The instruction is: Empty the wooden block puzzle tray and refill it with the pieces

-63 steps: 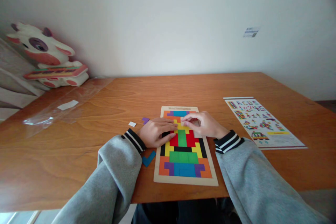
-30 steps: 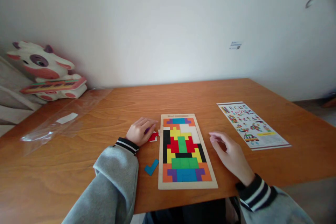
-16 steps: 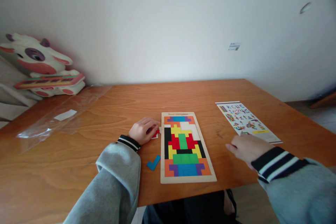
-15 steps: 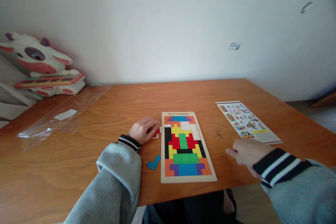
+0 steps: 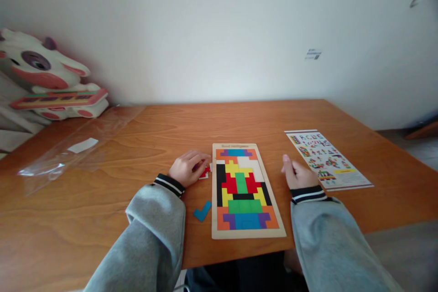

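A wooden puzzle board (image 5: pixel 283 232) lies in front of me, largely filled with coloured blocks and with a pale area towards its upper right. Left of its frame, my left hand (image 5: pixel 189 167) rests on the table, its bent fingers and thumb a little apart. Red and white pieces (image 5: pixel 204 174) lie partly hidden under those fingers; whether they are gripped I cannot tell. A blue L-shaped block (image 5: pixel 202 211) is nearer to me, beside the board. To the board's right, my right hand (image 5: pixel 298 174) is loosely closed, thumb uppermost, and its inside is hidden.
A printed pattern sheet (image 5: pixel 328 159) lies beyond my right hand. At the left are a clear plastic bag (image 5: pixel 68 162) with a white label and a cow-shaped toy keyboard (image 5: pixel 61 77). The wall (image 5: pixel 205 32) stands behind the table (image 5: pixel 119 210).
My right hand has come in leftwards from the table's right side, closer to the board, and turned thumb up. My left hand and the blocks keep their places; the view has shifted slightly.
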A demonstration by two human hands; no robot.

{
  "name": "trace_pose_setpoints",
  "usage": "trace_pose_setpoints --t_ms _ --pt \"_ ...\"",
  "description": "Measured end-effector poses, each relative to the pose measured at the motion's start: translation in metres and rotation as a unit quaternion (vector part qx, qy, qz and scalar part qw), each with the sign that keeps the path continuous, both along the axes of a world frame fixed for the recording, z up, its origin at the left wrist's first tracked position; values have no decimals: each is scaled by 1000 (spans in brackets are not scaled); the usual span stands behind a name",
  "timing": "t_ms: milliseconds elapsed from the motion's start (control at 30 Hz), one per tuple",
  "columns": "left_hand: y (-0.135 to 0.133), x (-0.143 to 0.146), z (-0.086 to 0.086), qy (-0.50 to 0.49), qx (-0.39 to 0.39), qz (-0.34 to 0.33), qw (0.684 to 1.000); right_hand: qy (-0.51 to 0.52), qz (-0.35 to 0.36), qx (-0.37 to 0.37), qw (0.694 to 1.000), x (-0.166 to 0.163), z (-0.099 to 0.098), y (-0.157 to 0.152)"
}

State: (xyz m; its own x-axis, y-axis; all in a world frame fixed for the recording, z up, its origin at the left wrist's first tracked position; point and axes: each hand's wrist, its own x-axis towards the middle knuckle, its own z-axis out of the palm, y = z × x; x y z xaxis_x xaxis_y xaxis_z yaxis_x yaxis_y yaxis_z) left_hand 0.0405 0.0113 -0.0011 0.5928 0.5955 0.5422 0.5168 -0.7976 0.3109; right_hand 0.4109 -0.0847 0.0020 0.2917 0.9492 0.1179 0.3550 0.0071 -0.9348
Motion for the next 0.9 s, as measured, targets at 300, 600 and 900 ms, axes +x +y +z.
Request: trace_pose_setpoints --t_ms 300,600,900 --pt "0 0 1 -4 -12 -5 1000 689 444 155 551 -2 -15 -12" --pt "1 -1 -1 -1 3 10 1000 308 140 -125 933 28 13 -15" --pt "1 -4 -5 5 36 23 999 111 79 26 990 11 12 -11"
